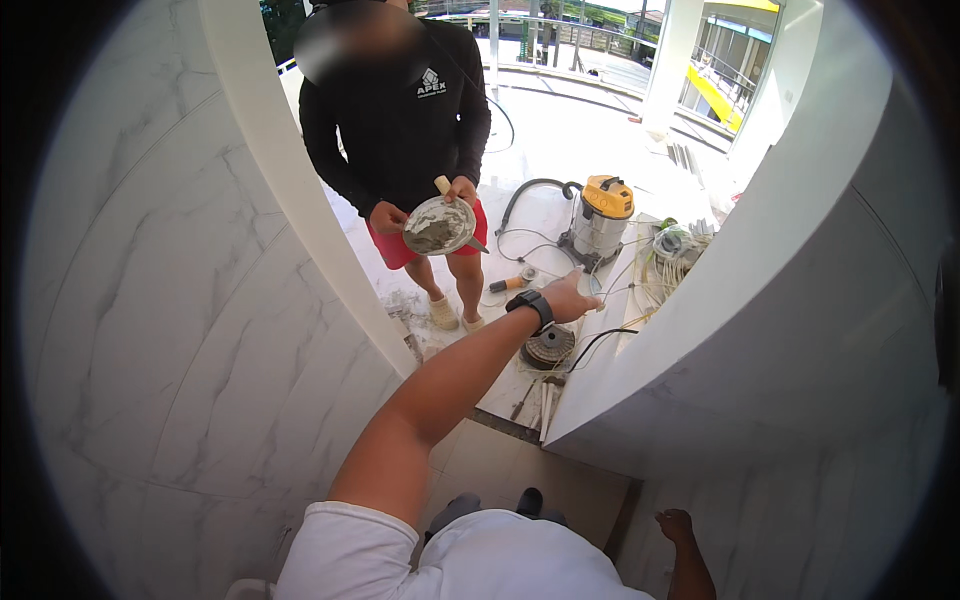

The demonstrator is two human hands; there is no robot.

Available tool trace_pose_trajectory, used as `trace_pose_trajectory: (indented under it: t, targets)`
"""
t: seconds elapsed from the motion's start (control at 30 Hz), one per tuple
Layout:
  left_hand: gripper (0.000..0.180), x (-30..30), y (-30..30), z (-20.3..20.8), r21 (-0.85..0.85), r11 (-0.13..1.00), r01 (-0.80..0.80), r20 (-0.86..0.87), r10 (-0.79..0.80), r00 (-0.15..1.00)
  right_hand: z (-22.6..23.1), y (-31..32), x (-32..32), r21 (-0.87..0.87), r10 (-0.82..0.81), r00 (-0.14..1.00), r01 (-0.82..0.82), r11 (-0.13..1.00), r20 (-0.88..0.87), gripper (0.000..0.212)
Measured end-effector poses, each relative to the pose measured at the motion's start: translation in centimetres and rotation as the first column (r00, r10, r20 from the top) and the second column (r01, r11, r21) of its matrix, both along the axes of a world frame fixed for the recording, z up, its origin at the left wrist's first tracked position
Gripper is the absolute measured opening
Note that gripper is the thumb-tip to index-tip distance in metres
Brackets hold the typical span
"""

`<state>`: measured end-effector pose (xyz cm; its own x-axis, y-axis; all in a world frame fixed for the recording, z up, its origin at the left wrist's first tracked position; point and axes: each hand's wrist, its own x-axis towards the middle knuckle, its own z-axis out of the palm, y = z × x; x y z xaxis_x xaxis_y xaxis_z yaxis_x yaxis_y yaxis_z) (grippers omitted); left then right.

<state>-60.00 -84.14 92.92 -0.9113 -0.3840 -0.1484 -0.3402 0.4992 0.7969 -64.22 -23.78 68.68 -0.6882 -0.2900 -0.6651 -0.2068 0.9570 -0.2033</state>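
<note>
My left arm reaches forward with a black watch point(531, 311) on the wrist. My left hand point(570, 296) is empty, a finger stretched toward the wet-dry vacuum point(601, 222) with its yellow top and steel drum. It hangs in the air, apart from the vacuum. Low at the right, my right hand point(676, 524) is beside my body, fingers loosely bent and apart, nothing seen in it. Facing me, a person in a black top point(405, 120) holds a round pan point(438, 226) smeared with grey mortar, and a wooden-handled trowel point(443, 186) whose blade shows past the rim.
An orange-and-black power tool point(512, 283) lies on the white floor. Nearer are a round reel point(548, 347), hand tools point(524, 400) and white strips point(546, 410) by the threshold. Tangled cables point(672, 262) lie along the right wall point(720, 330). A marbled wall point(170, 300) curves at left.
</note>
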Motion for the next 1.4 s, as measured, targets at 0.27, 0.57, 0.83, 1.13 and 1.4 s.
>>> trace_pose_trajectory:
  t: [0.27,0.57,0.83,1.13,1.4]
  targets:
    - [0.071,23.3,-0.2,-22.3,0.702,0.58,-0.412,0.616,-0.205,0.761,-9.2,12.8,29.3,-0.176,-0.905,0.379,0.921,0.348,0.195,0.037]
    - [0.072,46.0,-9.8,-35.1,0.173,0.662,0.73,0.925,-0.363,0.11,-4.2,-3.3,49.4,0.032,-0.949,-0.052,0.998,-0.044,0.311,0.046]
    - [0.055,35.9,-16.9,-31.3,0.08,0.963,0.257,0.893,-0.183,0.411,-4.5,-10.7,59.1,0.375,-0.82,-0.265,0.925,-0.067,0.507,0.038]
    - [0.045,15.5,-6.5,-29.0,0.291,0.951,0.101,0.613,-0.267,0.743,-9.1,-11.1,67.5,0.16,-0.828,-0.29,0.957,-0.242,0.48,0.025]
    - [0.053,17.4,10.4,-30.6,0.208,0.82,0.533,0.782,-0.467,0.413,-5.8,-3.5,63.8,-0.33,-0.893,-0.415,0.83,-0.449,0.171,0.016]
